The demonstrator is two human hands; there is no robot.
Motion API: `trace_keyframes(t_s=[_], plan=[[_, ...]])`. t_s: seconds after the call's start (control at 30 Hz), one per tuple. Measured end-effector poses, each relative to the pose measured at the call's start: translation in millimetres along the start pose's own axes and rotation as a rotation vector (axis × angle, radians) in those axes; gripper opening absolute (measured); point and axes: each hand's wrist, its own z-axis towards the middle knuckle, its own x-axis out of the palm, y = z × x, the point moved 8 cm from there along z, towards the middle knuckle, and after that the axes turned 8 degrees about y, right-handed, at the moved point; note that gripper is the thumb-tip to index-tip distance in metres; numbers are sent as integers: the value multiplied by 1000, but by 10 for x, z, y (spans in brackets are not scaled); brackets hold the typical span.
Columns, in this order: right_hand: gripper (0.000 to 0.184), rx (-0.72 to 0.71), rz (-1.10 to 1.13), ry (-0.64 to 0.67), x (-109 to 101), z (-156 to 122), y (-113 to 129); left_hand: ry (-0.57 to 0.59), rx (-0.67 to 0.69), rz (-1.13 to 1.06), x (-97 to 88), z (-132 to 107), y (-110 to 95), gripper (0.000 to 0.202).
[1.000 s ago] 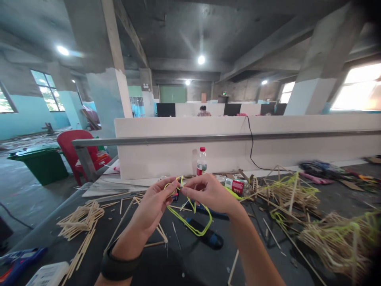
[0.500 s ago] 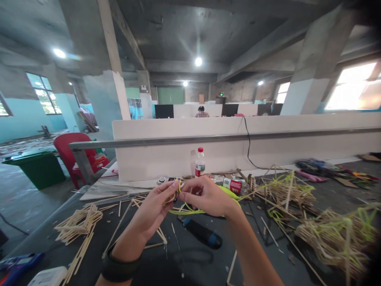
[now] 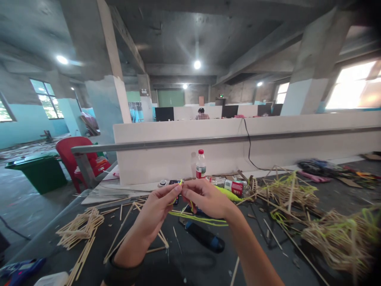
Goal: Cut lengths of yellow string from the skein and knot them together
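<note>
My left hand [image 3: 156, 208], with a dark band at its wrist, pinches a yellow-green string [image 3: 181, 181] between thumb and fingertips. Its fingers meet those of my right hand [image 3: 210, 198], which are closed on the same string; one loose end hangs below them. Long strands of yellow-green string [image 3: 199, 217] lie on the dark table under my hands. Just behind my fingertips is a dark phone-like object [image 3: 175, 182], partly hidden. A black-and-blue-handled tool [image 3: 205, 236] rests on the table below my right hand.
Stick frames [image 3: 80, 226] lie at left, and piles of sticks with yellow-green string [image 3: 339, 238] at right. An upright red-capped bottle [image 3: 201, 165] and a lying bottle [image 3: 235, 186] stand before the white partition [image 3: 178, 159]. A blue tool [image 3: 25, 268] lies lower left. A person [image 3: 202, 114] sits beyond.
My fingertips have come closer together, and the string loop between them looks smaller. The view has shifted slightly, so the table things appear a little lower.
</note>
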Motion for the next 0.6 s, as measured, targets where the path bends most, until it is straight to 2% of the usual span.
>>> trace_keyframes(t_s=[0.23, 0.4, 0.6], plan=[[26, -2, -74, -3, -3, 3, 48, -51, 49, 107, -2, 1, -48, 32], [30, 9, -151, -23, -21, -9, 39, -100, 157, 269, 26, -22, -199, 27], [30, -7, -205, -21, -23, 7, 12, -37, 123, 382, 58, -24, -203, 28]])
